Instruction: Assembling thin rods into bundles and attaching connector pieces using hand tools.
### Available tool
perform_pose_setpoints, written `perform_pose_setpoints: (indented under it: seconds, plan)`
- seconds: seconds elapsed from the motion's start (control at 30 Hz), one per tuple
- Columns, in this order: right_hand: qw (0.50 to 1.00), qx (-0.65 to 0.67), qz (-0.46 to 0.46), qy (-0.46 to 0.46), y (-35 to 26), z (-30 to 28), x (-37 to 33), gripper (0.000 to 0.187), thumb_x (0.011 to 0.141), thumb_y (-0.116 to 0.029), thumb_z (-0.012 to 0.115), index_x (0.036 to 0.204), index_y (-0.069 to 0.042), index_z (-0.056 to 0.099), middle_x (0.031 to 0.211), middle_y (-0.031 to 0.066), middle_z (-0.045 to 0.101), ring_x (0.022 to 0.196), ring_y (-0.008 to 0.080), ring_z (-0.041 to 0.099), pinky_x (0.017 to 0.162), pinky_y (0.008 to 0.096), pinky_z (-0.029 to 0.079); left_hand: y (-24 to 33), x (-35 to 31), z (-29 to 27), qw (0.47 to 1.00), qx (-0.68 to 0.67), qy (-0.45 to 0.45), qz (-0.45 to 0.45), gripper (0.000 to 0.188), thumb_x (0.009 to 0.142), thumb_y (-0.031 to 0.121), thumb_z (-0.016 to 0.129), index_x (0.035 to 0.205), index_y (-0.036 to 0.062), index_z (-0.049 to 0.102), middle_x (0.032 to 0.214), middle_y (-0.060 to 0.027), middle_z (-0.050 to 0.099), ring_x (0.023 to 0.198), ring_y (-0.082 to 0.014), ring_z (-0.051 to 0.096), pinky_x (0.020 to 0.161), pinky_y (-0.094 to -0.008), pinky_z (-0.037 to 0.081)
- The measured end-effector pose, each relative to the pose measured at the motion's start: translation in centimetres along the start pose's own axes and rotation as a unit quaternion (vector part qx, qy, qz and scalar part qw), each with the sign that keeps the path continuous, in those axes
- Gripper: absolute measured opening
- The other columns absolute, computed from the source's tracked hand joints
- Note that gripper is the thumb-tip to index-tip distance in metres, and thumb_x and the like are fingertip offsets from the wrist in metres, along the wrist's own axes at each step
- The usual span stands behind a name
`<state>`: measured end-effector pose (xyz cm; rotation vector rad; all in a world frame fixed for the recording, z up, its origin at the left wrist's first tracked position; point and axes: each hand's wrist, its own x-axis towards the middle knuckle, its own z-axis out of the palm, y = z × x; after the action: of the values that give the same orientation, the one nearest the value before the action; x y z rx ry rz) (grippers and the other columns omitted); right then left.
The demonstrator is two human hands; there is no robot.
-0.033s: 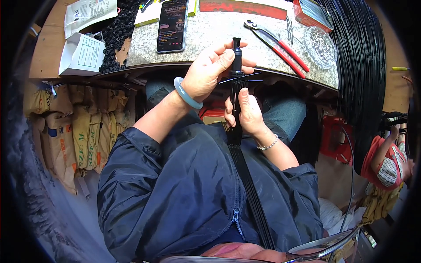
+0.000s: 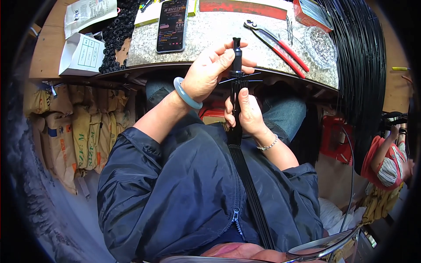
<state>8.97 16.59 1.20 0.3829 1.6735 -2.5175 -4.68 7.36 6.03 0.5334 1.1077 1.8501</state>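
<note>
A black umbrella frame stands upright in front of my chest, its folded ribs running down along my jacket. My left hand pinches the dark tubular top piece between thumb and fingers, with the flared tip showing above. Lower down, my right hand is closed round the bundle of ribs. Between the two hands, a few thin dark ribs stick out sideways. The fingers behind the shaft are partly hidden.
On the bench beyond lie a phone, red-handled pliers and a clear glass dish. Small black parts heap beside a white box. Long black rods hang over the right edge. A person in red is at far right.
</note>
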Motion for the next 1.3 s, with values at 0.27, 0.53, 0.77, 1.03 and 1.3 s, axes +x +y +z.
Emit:
perform_pose_setpoints:
  seconds: [0.27, 0.53, 0.77, 1.03, 1.3]
  plan:
    - [1.0, 0.001, -0.002, -0.001, 0.0, 0.0, 0.0, 0.067, 0.093, -0.062, 0.026, 0.071, -0.004, 0.051, 0.05, 0.0056, 0.049, 0.04, 0.0128, 0.045, 0.044, 0.0251, 0.041, -0.2, 0.1, 0.0, 1.0, -0.018, -0.024, -0.002, 0.053, 0.095, 0.028, 0.052, 0.134, -0.0009, 0.031, 0.114, -0.0211, 0.06, 0.107, -0.0236, 0.06, 0.093, -0.0324, 0.046]
    - [1.0, 0.012, -0.001, 0.004, 0.3, 0.1, -0.1, 0.066, 0.092, -0.062, 0.027, 0.072, -0.004, 0.05, 0.049, 0.0054, 0.048, 0.04, 0.0126, 0.045, 0.043, 0.0253, 0.041, 0.2, -0.1, -0.8, 0.998, 0.027, -0.028, -0.048, 0.046, 0.094, 0.028, 0.053, 0.13, -0.0003, 0.045, 0.113, -0.0151, 0.062, 0.103, -0.0172, 0.061, 0.09, -0.0281, 0.047]
    - [1.0, 0.01, -0.004, 0.008, 0.2, 0.0, -0.1, 0.066, 0.092, -0.063, 0.027, 0.072, -0.004, 0.051, 0.05, 0.0054, 0.049, 0.04, 0.0122, 0.045, 0.043, 0.0255, 0.041, -0.2, -0.4, -0.9, 0.993, 0.108, -0.035, -0.031, 0.043, 0.093, 0.03, 0.055, 0.124, -0.0002, 0.052, 0.109, -0.0112, 0.064, 0.101, -0.0148, 0.061, 0.086, -0.0247, 0.047]
    - [1.0, 0.002, -0.009, -0.002, 0.1, 0.0, -0.4, 0.066, 0.093, -0.062, 0.026, 0.072, -0.004, 0.051, 0.049, 0.0052, 0.049, 0.041, 0.0122, 0.046, 0.044, 0.0249, 0.041, 0.0, -0.9, -1.1, 0.993, 0.074, -0.04, -0.08, 0.036, 0.093, 0.033, 0.055, 0.113, 0.0026, 0.058, 0.104, -0.0095, 0.067, 0.093, -0.012, 0.064, 0.068, -0.0194, 0.048]
    - [1.0, -0.001, -0.018, -0.01, 0.1, -0.1, -0.4, 0.067, 0.093, -0.061, 0.025, 0.072, -0.004, 0.051, 0.049, 0.0054, 0.049, 0.041, 0.0123, 0.046, 0.044, 0.0242, 0.04, -0.2, -1.0, -1.3, 0.994, 0.043, -0.055, -0.089, 0.032, 0.093, 0.029, 0.057, 0.111, 0.0026, 0.059, 0.102, -0.0063, 0.064, 0.097, -0.0122, 0.059, 0.087, -0.0271, 0.046]
